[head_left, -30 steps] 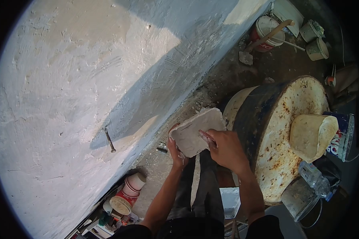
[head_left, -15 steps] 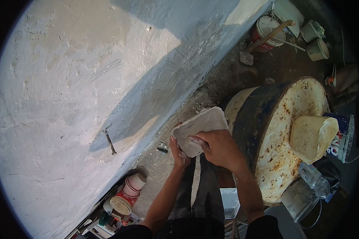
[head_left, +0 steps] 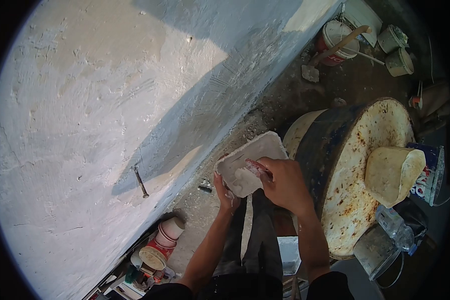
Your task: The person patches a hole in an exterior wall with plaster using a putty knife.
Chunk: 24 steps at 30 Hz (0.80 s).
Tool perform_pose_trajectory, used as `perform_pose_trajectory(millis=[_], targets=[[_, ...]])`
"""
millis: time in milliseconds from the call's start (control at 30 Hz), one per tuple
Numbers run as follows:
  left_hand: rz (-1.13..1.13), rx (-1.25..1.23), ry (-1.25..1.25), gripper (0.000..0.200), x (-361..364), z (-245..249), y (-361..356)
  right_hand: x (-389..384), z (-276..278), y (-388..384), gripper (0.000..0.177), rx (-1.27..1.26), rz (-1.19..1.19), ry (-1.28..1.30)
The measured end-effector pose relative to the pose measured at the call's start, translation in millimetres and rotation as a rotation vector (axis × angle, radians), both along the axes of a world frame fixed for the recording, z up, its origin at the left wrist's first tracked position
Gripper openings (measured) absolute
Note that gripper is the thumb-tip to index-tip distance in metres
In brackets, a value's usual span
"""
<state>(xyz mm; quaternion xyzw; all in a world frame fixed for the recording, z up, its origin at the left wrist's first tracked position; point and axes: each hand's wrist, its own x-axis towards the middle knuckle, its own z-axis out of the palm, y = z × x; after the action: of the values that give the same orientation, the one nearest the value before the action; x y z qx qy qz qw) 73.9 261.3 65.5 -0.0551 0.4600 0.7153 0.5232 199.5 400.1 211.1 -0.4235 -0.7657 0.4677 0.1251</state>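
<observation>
Your left hand [head_left: 224, 192] gripped the board [head_left: 245, 165] at its near-left edge, fingers [head_left: 220, 176] curled under and over the rim. The board sat tilted in front of you, between the wall [head_left: 110, 100] and the drum [head_left: 335, 165], with white plaster on its face. Your right hand [head_left: 285, 185] was closed round a small tool [head_left: 257, 168], its tip pressed into that plaster; how much blade lay beyond the fist could not be told.

To work the plaster well, you probably needed the board closer to level, the left wrist firm, and the tool drawn toward the board's middle, not off its low edge, so nothing slid onto the floor [head_left: 205, 210].

The board's right corner was just beside the drum's rim, so room on the right was tight. A nail [head_left: 140, 182] jutted from the wall on the left, well apart from your hands. Stacked cups [head_left: 162, 242] stood near your feet on the left, and a pale lump [head_left: 392, 172] sat on the drum top on the right, touching a can [head_left: 432, 172]. The open room lay toward the far floor.
</observation>
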Motion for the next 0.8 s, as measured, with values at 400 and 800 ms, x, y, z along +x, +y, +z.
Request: perform_pose_trajectory(millis=[400,800], targets=[[-0.028,-0.001,0.041,0.062,4,0,4,-5,0,11,0.024,0.042,0.263,-0.135],[0.053,-0.052,0.019,0.062,7,-8,6,-5,-30,15,0.013,-0.132,0.128,-0.011]])
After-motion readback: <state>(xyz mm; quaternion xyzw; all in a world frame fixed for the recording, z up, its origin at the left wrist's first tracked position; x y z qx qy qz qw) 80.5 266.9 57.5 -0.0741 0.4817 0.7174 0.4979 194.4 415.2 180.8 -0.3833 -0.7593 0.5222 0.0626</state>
